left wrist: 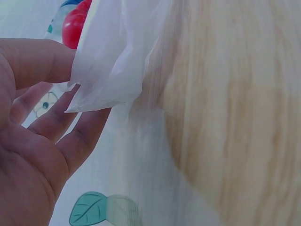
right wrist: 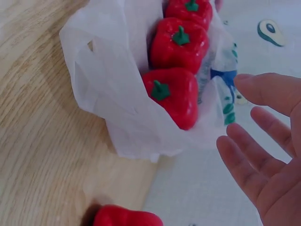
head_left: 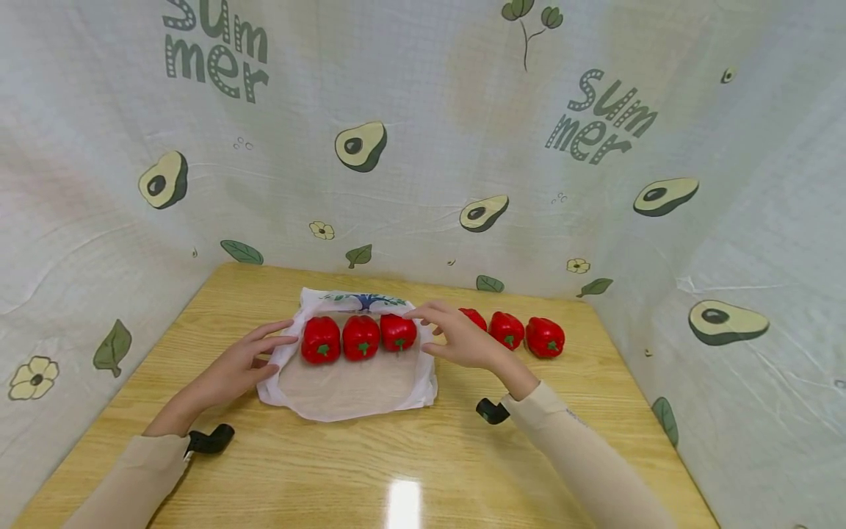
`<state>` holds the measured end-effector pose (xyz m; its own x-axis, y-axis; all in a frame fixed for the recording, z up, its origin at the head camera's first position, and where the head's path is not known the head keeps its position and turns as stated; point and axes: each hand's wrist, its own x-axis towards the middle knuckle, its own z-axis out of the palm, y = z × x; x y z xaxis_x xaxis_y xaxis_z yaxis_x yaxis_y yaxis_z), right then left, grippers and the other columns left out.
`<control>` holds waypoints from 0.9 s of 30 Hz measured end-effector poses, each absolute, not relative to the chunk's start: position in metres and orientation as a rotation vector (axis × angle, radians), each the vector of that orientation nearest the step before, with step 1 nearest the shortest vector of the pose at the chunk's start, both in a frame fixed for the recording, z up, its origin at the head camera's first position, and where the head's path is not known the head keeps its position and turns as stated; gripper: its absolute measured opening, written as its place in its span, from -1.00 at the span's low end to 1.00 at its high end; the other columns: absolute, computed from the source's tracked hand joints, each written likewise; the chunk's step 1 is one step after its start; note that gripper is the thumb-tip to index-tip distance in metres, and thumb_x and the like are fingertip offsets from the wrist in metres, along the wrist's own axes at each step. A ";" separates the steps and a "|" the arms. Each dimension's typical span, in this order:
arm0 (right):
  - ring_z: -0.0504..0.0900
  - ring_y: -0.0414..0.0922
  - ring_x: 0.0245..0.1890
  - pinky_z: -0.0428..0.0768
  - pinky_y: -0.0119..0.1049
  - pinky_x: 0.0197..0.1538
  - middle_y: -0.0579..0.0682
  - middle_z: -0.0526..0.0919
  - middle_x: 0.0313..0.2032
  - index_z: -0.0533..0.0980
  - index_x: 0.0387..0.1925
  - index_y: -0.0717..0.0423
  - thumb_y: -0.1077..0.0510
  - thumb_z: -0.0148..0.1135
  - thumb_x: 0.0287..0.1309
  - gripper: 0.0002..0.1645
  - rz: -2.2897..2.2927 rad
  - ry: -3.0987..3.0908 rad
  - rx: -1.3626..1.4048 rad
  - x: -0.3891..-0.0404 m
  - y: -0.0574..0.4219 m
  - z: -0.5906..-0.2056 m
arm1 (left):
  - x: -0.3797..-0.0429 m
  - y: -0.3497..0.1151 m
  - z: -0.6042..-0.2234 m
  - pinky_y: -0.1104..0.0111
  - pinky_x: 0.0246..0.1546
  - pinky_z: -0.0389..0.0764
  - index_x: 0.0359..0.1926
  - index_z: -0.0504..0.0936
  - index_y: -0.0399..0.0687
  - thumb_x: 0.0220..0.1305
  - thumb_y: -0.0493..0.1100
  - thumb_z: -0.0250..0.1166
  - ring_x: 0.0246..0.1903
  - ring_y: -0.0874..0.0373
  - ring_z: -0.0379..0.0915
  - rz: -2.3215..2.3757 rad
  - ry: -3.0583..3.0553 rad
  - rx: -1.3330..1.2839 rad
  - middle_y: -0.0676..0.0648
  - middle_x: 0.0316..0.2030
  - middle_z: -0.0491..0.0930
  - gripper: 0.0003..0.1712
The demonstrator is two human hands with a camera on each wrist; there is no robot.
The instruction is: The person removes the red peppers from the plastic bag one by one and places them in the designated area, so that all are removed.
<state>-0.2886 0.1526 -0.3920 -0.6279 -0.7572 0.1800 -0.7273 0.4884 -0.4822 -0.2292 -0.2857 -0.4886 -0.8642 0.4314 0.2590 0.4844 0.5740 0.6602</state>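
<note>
A white plastic bag (head_left: 423, 389) with a tree print lies on the table, its mouth spread. Three red bell peppers with green stems sit in a row inside: a left pepper (head_left: 321, 339), a middle pepper (head_left: 360, 338) and a right pepper (head_left: 398, 333). At the bag's left rim, my left hand (head_left: 231, 375) touches the thin plastic with loosely extended fingers. The plastic hides some fingertips in the left wrist view. My right hand (head_left: 463, 338) hovers by the right rim, fingers spread and holding nothing. The right wrist view shows a gap between its fingertips (right wrist: 225, 141) and the peppers.
Right of the bag, three more red peppers stand on the table: one partly hidden pepper (head_left: 473, 318), a second pepper (head_left: 506, 330) and a third pepper (head_left: 545, 337). A printed cloth (head_left: 423, 162) encloses the wooden table (head_left: 330, 470) behind and at the sides.
</note>
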 end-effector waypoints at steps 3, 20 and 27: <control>0.60 0.19 0.20 0.73 0.07 0.12 0.10 0.50 0.33 0.48 0.42 0.09 0.35 0.46 0.26 -0.28 -0.797 2.656 -1.326 -0.294 0.146 -0.397 | -0.229 -0.286 -0.489 0.10 0.07 0.72 0.42 0.56 -0.16 0.34 -0.51 0.35 0.41 -0.23 0.30 -1.168 -2.726 -0.793 -0.21 0.60 0.20 -0.35; 0.48 0.04 0.38 0.52 -0.03 0.42 0.04 0.50 0.40 0.55 0.37 0.02 0.28 0.48 0.28 -0.36 -0.502 2.740 -1.255 -0.321 0.125 -0.423 | -0.231 -0.287 -0.490 0.24 0.07 0.72 0.43 0.56 -0.13 0.33 -0.50 0.37 0.41 -0.23 0.32 -1.150 -2.734 -0.795 -0.20 0.59 0.21 -0.33; 0.51 0.08 0.36 0.53 0.00 0.41 0.05 0.48 0.42 0.55 0.37 0.04 0.31 0.48 0.25 -0.34 -0.467 2.753 -1.280 -0.327 0.120 -0.426 | -0.230 -0.285 -0.489 0.34 0.07 0.70 0.43 0.57 -0.14 0.32 -0.51 0.37 0.40 -0.24 0.33 -1.137 -2.734 -0.795 -0.22 0.58 0.23 -0.34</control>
<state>-0.3268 0.1198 -0.4263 -0.6506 -0.7567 0.0642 -0.7355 0.6069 -0.3012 -0.2298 -0.2854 -0.4890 -0.8630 0.4334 0.2597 0.4898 0.5912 0.6408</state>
